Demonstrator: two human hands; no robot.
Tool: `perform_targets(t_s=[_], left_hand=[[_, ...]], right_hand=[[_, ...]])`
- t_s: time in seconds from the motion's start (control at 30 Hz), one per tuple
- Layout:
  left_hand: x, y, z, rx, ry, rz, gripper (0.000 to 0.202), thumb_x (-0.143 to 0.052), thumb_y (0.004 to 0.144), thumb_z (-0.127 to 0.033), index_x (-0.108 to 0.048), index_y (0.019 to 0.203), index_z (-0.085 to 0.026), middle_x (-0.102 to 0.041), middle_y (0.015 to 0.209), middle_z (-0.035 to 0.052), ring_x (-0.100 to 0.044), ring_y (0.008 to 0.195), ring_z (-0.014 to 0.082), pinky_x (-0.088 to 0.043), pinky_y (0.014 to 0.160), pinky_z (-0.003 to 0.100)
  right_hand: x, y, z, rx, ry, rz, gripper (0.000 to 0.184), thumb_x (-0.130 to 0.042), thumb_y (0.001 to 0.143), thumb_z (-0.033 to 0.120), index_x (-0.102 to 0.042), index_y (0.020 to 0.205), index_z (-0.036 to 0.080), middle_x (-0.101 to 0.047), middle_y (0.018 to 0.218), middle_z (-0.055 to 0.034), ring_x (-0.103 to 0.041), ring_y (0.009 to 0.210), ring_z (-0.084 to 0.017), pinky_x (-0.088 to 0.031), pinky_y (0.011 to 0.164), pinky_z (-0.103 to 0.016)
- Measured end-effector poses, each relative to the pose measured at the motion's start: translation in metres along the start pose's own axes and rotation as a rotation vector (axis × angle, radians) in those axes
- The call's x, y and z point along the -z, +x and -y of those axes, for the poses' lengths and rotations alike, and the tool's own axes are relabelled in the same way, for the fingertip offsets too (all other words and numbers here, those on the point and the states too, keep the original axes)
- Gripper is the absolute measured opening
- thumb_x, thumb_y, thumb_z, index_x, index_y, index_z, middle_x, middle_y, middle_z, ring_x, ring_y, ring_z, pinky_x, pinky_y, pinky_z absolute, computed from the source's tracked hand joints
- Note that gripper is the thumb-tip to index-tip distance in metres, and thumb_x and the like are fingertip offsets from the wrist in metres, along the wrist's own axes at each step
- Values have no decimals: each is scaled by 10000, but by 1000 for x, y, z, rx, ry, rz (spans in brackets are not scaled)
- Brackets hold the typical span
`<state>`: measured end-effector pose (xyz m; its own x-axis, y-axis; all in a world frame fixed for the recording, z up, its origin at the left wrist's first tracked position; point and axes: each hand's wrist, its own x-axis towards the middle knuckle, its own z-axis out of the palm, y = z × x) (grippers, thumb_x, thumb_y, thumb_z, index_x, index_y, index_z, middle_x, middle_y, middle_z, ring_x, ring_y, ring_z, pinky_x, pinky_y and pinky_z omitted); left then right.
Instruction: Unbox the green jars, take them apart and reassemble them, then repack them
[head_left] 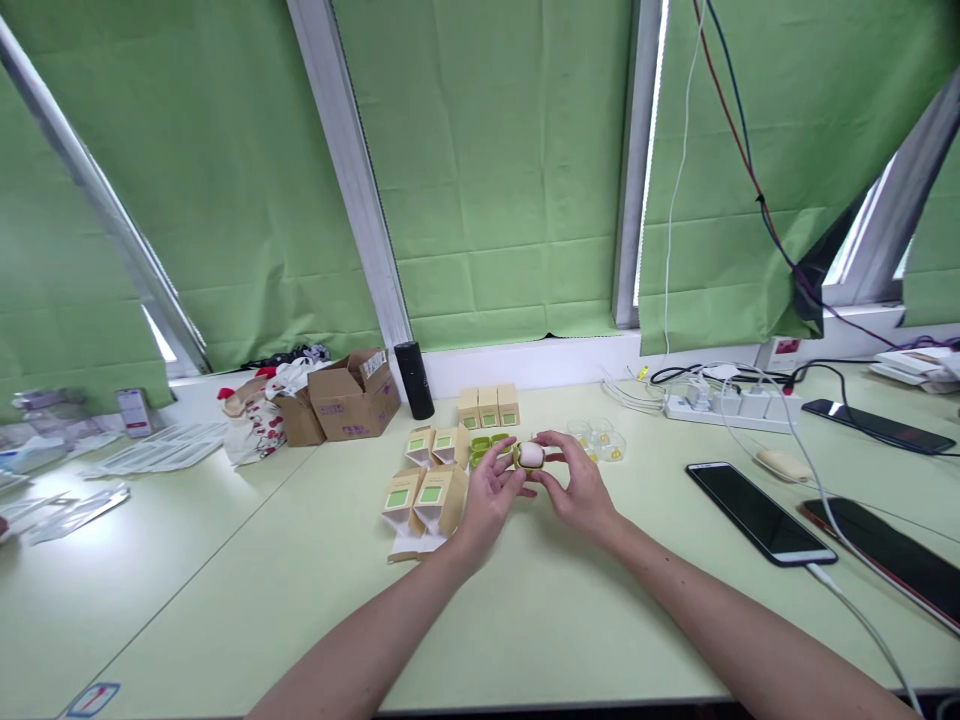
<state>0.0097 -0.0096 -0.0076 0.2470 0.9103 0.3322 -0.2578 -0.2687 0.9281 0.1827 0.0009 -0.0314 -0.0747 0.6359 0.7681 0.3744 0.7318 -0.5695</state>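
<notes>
"Above the pale green tabletop [570,640], what were the two bare hands doing?"

"Sharing one thing. The left hand [491,497] had its thumb and fingers closed around a small green cup-shaped holder [530,468], and the right hand [579,488] gripped it from the opposite side with thumb and fingertips. A rounded, pinkish-white piece [531,454] sat within the holder, facing up."

"Which step was that, would you say?"

"A two-handed fitting or checking step, I judged. Whether the white piece was being seated or loosened, I couldn't tell."

"And what did the next move call for?"

"Steadiness, to my mind: one hand supporting the holder upright, the other working lightly at its rim, so the piece wouldn't tip out."

"What lay around them, going outward?"

"Beside the left forearm stood a front pair of tan card cartons [441,500] with pale green label squares, their white flaps folded out towards the wearer. Behind those was a second tan pair [450,444], with a cluster of bright green containers [480,449] just right of it. Past the right hand sat clear plastic cups [613,447] with yellow spots. Farther back, three upright tan cartons [488,406] stood side by side, right of a black cylinder [414,381]."
</notes>
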Motion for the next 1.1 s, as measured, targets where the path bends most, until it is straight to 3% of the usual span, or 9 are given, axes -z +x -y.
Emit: perform_targets(t_s=[0.1, 0.17, 0.3, 0.6, 0.8, 0.97, 1.1], left_hand=[[4, 0, -2, -22, 136, -96, 547, -734, 901, -480, -543, 1330, -200, -702, 1283, 170, -727, 753, 168, -550, 615, 280], [8, 2, -2, -62, 219, -160, 422, -692, 934, -411, -568, 1282, -208, -732, 1213, 138, -697, 734, 147, -516, 629, 270], [12, 4, -2, -208, 394, -217, 311, -638, 944, -253, -611, 1253, -223, -745, 1123, 102, -699, 1025, 221, -517, 846, 332], [13, -2, -1, -452, 829, -46, 507, -588, 952, -120, -622, 1395, -363, -576, 1446, 74, -425, 1394, 288, -409, 1164, 508], [13, -2, 5, -442, 900, 2, 533, -599, 955, -126, -612, 1423, -381, -539, 1472, 73, -387, 1415, 300, -389, 1182, 559], [12, 0, 2, -399, 814, 4, 475, -674, 924, -178, -654, 1370, -341, -597, 1384, 82, -453, 1367, 296, -397, 1171, 527], [9, 2, 2, -274, 700, -66, 431, -743, 894, -271, -690, 1320, -309, -615, 1327, 88, -512, 1304, 288, -420, 1135, 475]], right_hand=[[-1, 1, 0, -111, 157, 9, 349, -625, 965, 283, -544, 1303, 261, -650, 1264, -97, -668, 1144, -248, -621, 985, -459], [-1, 3, -1, -178, 242, 14, 315, -633, 967, 328, -570, 1265, 247, -672, 1215, -91, -684, 1106, -235, -621, 979, -439], [-2, 5, -1, -285, 401, 17, 362, -656, 955, 462, -609, 1225, 226, -705, 1147, -93, -709, 1001, -224, -633, 913, -419], [-1, 14, 1, -546, 637, 3, 595, -775, 773, 701, -700, 1052, 181, -746, 873, -62, -720, 661, -199, -642, 708, -402], [-3, 13, 4, -608, 635, 46, 616, -768, 750, 748, -734, 941, 163, -712, 750, -43, -680, 579, -179, -585, 553, -323], [-4, 11, 2, -658, 654, 64, 628, -735, 749, 789, -694, 812, 166, -618, 580, -6, -608, 502, -162, -513, 476, -289], [-1, 10, -3, -667, 737, 85, 622, -743, 732, 786, -676, 782, 169, -634, 608, -21, -576, 480, -148, -467, 456, -281]])
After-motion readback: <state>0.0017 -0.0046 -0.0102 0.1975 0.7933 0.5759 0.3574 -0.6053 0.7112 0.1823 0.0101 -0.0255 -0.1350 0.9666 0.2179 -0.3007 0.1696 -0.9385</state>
